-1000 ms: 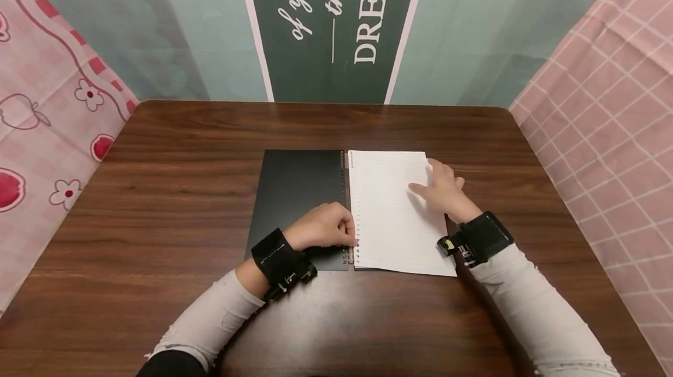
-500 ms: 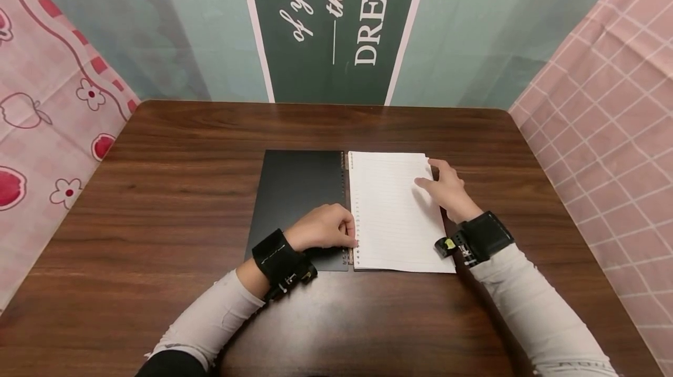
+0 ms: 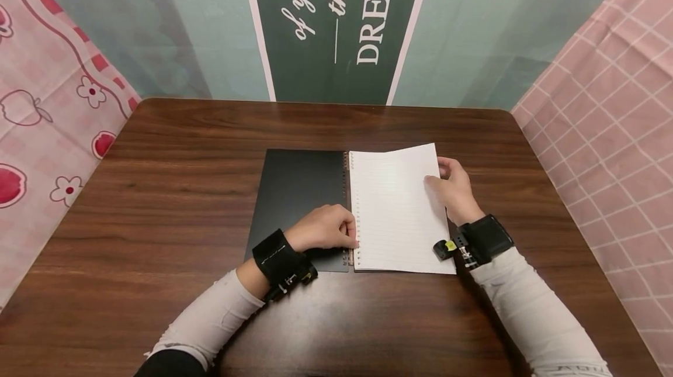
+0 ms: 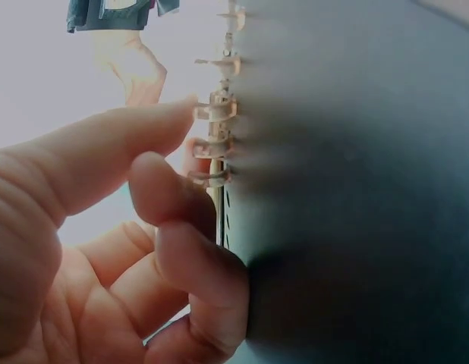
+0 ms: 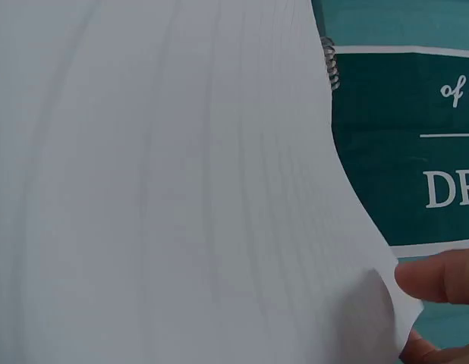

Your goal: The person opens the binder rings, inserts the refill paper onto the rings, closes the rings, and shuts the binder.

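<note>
A loose-leaf notebook lies open, its black cover [image 3: 297, 190] on the left and its lined white page [image 3: 394, 213] on the right. My left hand [image 3: 323, 226] holds the ring binding low down, fingers curled; in the left wrist view its fingertips meet the metal rings [image 4: 215, 110] beside the cover. At the page's upper right edge my right hand [image 3: 456, 190] pinches the sheet, thumb on top and fingers behind. The top right corner of that page is raised. Seen in the right wrist view, the sheet [image 5: 219, 182] bends upward, with the thumb [image 5: 439, 277] at its edge.
The notebook rests on a dark brown wooden table [image 3: 173, 190]. A green backdrop [image 3: 326, 73] with white lettering hangs behind it. Pink patterned cloth [image 3: 63, 143] borders the left side, and pink checked cloth [image 3: 620, 120] the right.
The page's top right corner has come up off the stack. My right thumb has slid rightward to the page edge, and that hand now pinches the sheet. The left hand stays put.
</note>
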Tool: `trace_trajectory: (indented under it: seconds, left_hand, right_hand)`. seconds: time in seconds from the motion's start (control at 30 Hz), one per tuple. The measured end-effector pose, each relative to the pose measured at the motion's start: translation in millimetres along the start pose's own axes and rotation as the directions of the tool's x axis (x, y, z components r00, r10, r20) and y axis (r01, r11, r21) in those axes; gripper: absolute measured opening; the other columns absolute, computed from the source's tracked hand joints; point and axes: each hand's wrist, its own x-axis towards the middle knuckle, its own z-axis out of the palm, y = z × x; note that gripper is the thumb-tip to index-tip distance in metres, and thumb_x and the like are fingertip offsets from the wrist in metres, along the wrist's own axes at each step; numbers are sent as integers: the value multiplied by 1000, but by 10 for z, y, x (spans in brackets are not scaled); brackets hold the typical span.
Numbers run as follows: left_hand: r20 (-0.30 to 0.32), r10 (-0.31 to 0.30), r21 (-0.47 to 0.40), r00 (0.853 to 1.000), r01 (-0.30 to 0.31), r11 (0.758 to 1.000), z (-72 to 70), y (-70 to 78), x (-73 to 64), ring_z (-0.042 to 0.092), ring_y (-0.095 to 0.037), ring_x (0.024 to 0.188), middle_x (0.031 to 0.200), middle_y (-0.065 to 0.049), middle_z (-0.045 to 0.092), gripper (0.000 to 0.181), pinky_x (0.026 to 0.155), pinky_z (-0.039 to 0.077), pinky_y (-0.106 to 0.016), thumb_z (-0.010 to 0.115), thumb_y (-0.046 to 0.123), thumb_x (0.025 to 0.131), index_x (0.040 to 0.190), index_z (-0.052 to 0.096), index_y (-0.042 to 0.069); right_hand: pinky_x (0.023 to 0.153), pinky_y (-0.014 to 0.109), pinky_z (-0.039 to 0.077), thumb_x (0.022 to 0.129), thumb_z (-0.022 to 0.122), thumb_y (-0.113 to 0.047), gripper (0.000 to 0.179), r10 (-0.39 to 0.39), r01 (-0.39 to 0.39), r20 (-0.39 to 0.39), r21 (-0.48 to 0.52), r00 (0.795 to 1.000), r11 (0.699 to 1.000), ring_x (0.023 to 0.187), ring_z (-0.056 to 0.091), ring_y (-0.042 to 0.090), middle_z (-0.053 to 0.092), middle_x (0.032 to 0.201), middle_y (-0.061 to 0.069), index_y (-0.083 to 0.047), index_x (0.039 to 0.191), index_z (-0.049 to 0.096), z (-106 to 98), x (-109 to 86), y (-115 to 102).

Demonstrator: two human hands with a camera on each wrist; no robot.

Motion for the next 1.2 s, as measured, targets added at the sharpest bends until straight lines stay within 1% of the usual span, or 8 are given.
trace_trajectory:
  seconds: [0.1,0.23,0.37,0.53,0.7,0.87,1.07,1.2]
  left_hand:
    - [-2,0,7,1000,0,1000,-4,-1,-3,51,-8,56,61,7,56,18,58,40,-24,79,25,85,72,68,20]
    - [2,8,-1,1000,-8,1000,-13,-1,-9,51,-9,56,61,6,56,17,57,40,-23,79,24,85,73,68,19]
    - [11,22,-11,1000,-21,1000,-23,-15,-7,50,-9,55,60,6,56,16,56,39,-22,78,24,86,74,68,19]
    - [17,43,-29,999,-42,999,-30,-37,-3,51,-9,55,62,4,57,15,56,40,-22,78,23,86,75,69,18]
    - [24,55,-37,998,-54,998,-33,-38,-6,51,-8,55,62,5,58,14,56,40,-21,78,21,86,76,69,17]
    - [23,52,-37,998,-51,998,-31,-40,-2,51,-7,54,61,5,58,15,56,40,-21,78,20,86,75,69,16]
    - [19,47,-27,999,-47,999,-26,-36,6,50,-7,55,61,5,57,15,56,40,-21,78,21,86,75,68,16]
    - [18,41,-21,999,-40,999,-25,-26,3,50,-7,55,61,6,57,16,56,40,-21,78,21,86,75,68,16]
  right_hand:
    - [89,29,41,98,50,-3,57,-5,5,-4,36,1000,999,109,51,25,51,132,25,0,152,30,8,4,10]
    - [87,22,40,100,46,0,53,-26,27,-13,81,1000,996,107,51,18,52,136,24,1,151,33,14,7,24]
    - [92,24,39,101,44,0,49,-53,55,-25,101,998,993,114,51,18,51,142,23,2,149,35,20,17,29]
    - [99,28,39,102,44,-3,50,-57,57,-6,104,998,993,122,49,23,50,145,22,1,151,33,37,27,-9]
    - [101,30,39,102,44,-4,50,-40,39,3,89,999,995,119,49,24,50,142,23,1,151,32,61,62,-33]
    - [96,26,38,102,44,-2,51,-11,10,9,89,1000,996,116,49,22,49,139,24,1,151,32,81,95,-37]
    - [86,25,38,100,46,-1,53,16,-15,-14,62,1000,998,101,49,18,53,120,18,0,151,32,92,117,-34]
    - [79,26,38,99,48,0,56,27,-26,-20,39,999,999,93,47,17,52,109,13,-2,152,31,87,115,-30]
